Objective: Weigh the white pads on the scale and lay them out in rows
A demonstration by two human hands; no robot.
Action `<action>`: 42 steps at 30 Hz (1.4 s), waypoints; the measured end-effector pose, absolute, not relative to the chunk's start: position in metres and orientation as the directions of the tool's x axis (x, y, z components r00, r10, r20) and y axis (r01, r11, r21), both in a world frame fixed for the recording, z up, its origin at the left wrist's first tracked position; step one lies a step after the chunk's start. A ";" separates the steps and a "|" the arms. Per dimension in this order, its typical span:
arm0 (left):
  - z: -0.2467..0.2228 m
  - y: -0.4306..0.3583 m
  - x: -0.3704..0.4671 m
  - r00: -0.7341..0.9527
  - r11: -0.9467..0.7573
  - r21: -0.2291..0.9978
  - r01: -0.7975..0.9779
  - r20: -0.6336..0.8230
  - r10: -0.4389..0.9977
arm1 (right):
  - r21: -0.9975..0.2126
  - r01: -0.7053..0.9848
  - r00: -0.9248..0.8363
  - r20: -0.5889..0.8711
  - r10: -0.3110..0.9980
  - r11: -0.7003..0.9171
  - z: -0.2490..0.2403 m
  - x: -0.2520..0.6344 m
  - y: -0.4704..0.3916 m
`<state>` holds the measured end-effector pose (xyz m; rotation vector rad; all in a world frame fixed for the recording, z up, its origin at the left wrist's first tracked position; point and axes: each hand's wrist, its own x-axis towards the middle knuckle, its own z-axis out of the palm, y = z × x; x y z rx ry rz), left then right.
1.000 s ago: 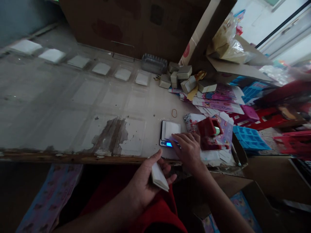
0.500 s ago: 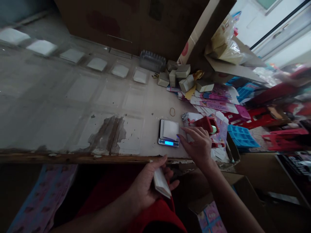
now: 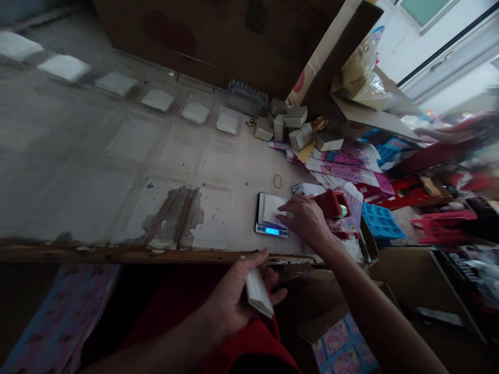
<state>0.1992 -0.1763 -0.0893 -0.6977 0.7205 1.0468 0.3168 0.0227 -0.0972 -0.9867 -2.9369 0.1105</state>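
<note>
A small digital scale (image 3: 272, 231) with a lit blue display lies near the table's front edge. White sheets (image 3: 272, 209) rest on its platform. The fingers of my right hand (image 3: 302, 215) are bent over the right side of these sheets, touching them with thumb and fingertips. Below the table edge my left hand (image 3: 244, 296) is wrapped round a folded white stack (image 3: 258, 292), palm turned up. A rubber band (image 3: 277, 181) lies behind the scale.
Clear trays with white sheets (image 3: 195, 111) line the back of the table. Small pale blocks (image 3: 295, 117), printed cards (image 3: 343, 166), a red tape dispenser (image 3: 331, 202) and a blue tray (image 3: 382, 221) are on the right. A person's red sleeve (image 3: 440, 145) shows beyond.
My right hand has moved left, over the sheets on the scale. The left hand keeps the folded stack in the same place. The view has shifted slightly.
</note>
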 end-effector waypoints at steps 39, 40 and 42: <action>-0.114 -0.168 0.208 0.303 0.330 -0.081 -0.941 -0.641 0.706 | -0.433 0.625 -0.608 0.251 0.753 0.649 -0.049 0.366 -0.060; -0.112 -0.171 0.209 0.329 0.362 -0.090 -0.928 -0.657 0.679 | -0.423 0.646 -0.581 0.268 0.769 0.635 -0.051 0.368 -0.053; -0.107 -0.180 0.210 0.356 0.406 -0.093 -0.909 -0.679 0.641 | -0.385 0.657 -0.590 0.273 0.760 0.648 -0.059 0.366 -0.041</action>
